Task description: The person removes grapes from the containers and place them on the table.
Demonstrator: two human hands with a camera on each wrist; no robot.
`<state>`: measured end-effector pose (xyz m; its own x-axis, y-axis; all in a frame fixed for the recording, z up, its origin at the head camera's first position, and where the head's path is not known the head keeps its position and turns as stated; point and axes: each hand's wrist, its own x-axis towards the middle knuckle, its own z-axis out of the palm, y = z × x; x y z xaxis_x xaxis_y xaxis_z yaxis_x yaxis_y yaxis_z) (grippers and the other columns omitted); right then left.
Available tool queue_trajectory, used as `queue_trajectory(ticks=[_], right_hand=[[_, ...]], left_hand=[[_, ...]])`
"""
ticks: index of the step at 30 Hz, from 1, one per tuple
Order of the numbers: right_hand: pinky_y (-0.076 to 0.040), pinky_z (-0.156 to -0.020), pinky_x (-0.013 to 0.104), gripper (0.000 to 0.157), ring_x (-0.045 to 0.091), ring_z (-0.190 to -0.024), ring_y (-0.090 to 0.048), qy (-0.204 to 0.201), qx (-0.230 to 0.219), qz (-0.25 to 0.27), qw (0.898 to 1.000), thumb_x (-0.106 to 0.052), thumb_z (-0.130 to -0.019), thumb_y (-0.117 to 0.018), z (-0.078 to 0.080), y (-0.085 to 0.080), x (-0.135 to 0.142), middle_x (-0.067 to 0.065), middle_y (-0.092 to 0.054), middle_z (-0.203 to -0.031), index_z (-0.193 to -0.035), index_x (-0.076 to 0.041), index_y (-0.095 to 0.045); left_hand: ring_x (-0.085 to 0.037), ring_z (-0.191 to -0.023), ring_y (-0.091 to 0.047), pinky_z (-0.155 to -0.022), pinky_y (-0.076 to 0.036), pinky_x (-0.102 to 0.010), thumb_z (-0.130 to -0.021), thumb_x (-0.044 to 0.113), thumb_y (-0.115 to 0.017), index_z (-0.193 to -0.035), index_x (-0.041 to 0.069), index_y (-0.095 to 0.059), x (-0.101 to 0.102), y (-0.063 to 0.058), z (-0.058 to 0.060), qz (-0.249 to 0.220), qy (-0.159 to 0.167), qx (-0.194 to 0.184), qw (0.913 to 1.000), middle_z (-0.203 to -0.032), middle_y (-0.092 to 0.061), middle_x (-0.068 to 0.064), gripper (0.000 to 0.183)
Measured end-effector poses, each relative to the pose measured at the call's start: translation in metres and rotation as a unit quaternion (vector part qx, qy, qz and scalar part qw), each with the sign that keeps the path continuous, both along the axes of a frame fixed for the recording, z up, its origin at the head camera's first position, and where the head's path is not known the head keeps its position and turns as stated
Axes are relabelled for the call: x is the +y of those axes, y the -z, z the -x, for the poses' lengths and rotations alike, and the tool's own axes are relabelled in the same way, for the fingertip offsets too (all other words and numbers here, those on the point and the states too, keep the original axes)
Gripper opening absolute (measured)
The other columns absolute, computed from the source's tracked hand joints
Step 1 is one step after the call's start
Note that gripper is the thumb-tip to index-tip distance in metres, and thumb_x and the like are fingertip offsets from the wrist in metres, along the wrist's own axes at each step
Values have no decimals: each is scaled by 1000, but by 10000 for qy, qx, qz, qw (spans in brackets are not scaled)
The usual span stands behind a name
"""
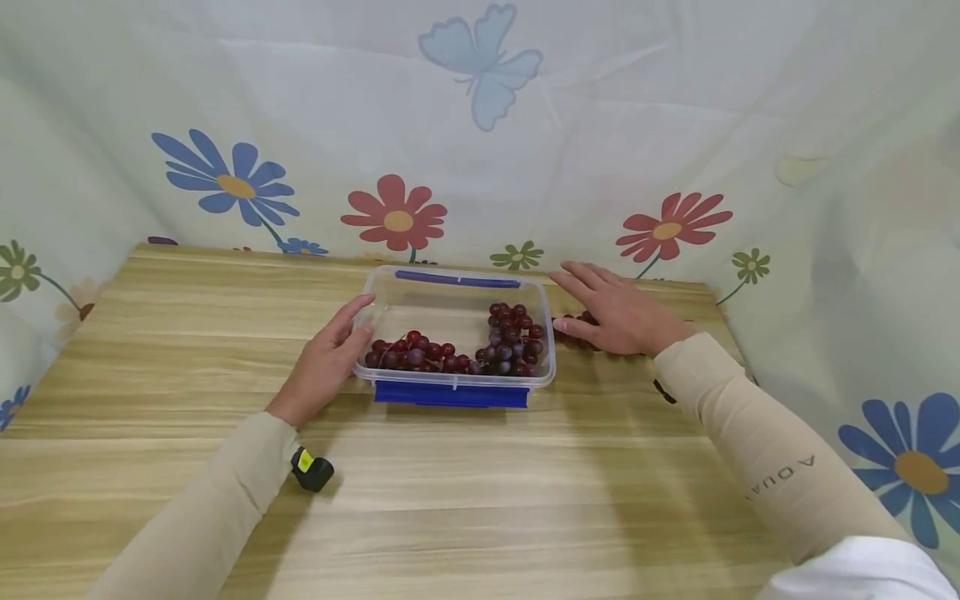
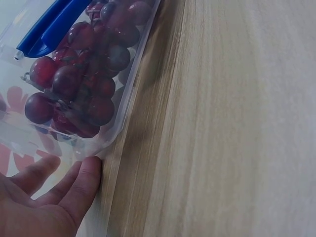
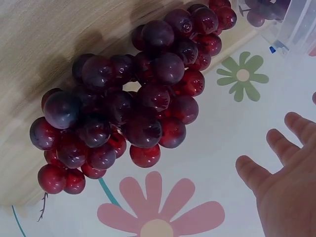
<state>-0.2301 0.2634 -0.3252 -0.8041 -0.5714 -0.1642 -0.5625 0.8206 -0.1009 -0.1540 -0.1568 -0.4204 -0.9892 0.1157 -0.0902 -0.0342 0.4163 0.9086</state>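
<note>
A clear plastic food container (image 1: pixel 454 382) with blue latches stands on the table. Inside lie two bunches of dark red grapes: one bunch (image 1: pixel 416 356) along the near left, another bunch (image 1: pixel 512 340) at the right end. My left hand (image 1: pixel 322 364) is at the container's left wall, its fairly straight fingertips (image 2: pixel 89 170) right at the lower corner in the left wrist view. To the container's right, my right hand (image 1: pixel 621 312) is spread with nothing in it. It partly hides a third bunch of grapes (image 3: pixel 165 69) on the table, seen whole in the right wrist view.
The wood-grain table (image 1: pixel 465 492) runs back to a flower-print cloth (image 1: pixel 585 150) hanging behind and at both sides. A black device with a yellow tag (image 1: pixel 311 468) is on the left wrist.
</note>
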Motion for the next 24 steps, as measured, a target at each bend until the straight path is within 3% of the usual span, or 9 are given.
queue_trajectory(ticks=[5, 14, 24], right_hand=[[-21, -130, 61, 76, 38, -162, -17, -136, 105, 80, 9998, -58, -106, -48, -1, 0, -2, 11, -16, -176, -168, -26, -19], [-18, -132, 57, 72, 37, -163, -16, -445, 262, 61, 9986, -53, -109, -44, -3, -1, -10, 13, -16, -176, -169, -23, -17], [-15, -132, 58, 69, 37, -164, -11, -639, 202, 8, 9978, -49, -111, -40, -7, -1, -22, 12, -12, -177, -169, -22, -15]], left_hand=[[-41, -153, -40, -123, -32, -67, -110, 51, -42, -164, 42, -26, 0, 0, -1, -41, -22, 0, 10000, -167, -38, -16, 57], [-40, -156, -34, -124, -29, -67, -109, 57, -40, -161, 55, -21, 0, 4, 0, 48, -49, -57, 10000, -172, -29, -9, 55], [-40, -156, -35, -124, -30, -66, -110, 55, -39, -163, 52, -21, 1, 2, -2, 70, -33, 3, 10000, -172, -29, -12, 56]])
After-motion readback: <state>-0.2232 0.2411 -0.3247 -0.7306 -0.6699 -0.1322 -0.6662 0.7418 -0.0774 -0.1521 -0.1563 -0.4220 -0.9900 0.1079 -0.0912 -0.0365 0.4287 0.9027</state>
